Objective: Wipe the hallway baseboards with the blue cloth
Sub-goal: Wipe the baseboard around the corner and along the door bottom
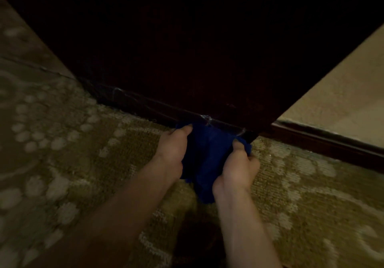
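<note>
Hands: left hand grips blue cloth | right hand grips it too | cloth touches baseboard

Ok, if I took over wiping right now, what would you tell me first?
Left hand grips the blue cloth on its left side.
Right hand grips its right side.
The cloth's top edge is at the dark baseboard, under the dark wood panel.
Pale scuffs show on the baseboard, so wiping isn't finished.
The baseboard running right under the beige wall is left too.
</note>
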Demonstrator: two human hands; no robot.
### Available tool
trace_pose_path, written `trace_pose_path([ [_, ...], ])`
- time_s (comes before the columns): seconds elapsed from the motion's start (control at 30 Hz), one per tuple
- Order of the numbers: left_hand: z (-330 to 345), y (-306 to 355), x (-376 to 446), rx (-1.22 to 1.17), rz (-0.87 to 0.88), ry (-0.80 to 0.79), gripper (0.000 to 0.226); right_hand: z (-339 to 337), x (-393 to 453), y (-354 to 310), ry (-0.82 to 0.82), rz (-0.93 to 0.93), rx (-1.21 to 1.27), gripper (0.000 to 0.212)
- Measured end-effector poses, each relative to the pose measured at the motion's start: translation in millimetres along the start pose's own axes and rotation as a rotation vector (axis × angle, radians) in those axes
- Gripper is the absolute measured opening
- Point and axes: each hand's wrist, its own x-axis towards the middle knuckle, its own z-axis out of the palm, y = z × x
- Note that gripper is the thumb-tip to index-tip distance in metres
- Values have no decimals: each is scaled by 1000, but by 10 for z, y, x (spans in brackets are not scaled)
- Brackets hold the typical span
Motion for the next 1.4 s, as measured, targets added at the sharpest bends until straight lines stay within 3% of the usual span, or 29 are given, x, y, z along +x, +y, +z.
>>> trace_pose_path([
  [0.13,8,57,-183,-91,162,-97,18,92,-156,-110,-52,-172,43,14],
  [0.23,3,14,-191,-111,200,-99,20,38,-118,-114,-54,-225,-29,10],
  [0.3,11,-72,-136,-74,144,-62,24,-7,-65,-76,-53,-192,-85,10],
  [0.4,43,-124,-104,-60,28,9,37,-42,-19,-9,-10,26,-82,19],
  [0.47,65,-118,-113,-81,42,27,37,-23,9,-9,-2,44,-94,12],
  [0.57,89,-47,-193,-103,196,-13,13,-28,-70,-130,-99,-113,-108,21],
  [0.63,107,31,-277,-127,290,-56,13,-39,-157,-206,-166,-232,-107,33],
  [0.7,138,38,-307,-124,318,-62,14,-46,-173,-204,-170,-296,-129,25],
  [0.77,120,-10,-268,-113,304,-33,14,-31,-130,-149,-160,-278,-180,17],
  [0.9,56,-36,-167,-52,125,35,27,-2,-22,-13,-103,-18,-171,13],
  [0.97,23,-26,-134,-67,106,30,27,34,-4,9,-88,6,-183,9],
  [1.13,14,83,-253,-152,296,-73,15,29,-136,-182,-209,-247,-146,33],
  [1.23,30,72,-277,-156,339,-85,15,8,-123,-131,-214,-340,-201,16],
  [1.37,18,-37,-133,-70,192,22,14,27,13,30,-149,-141,-272,4],
  [1.4,19,-40,-110,-51,147,40,20,39,23,57,-120,-64,-252,12],
])
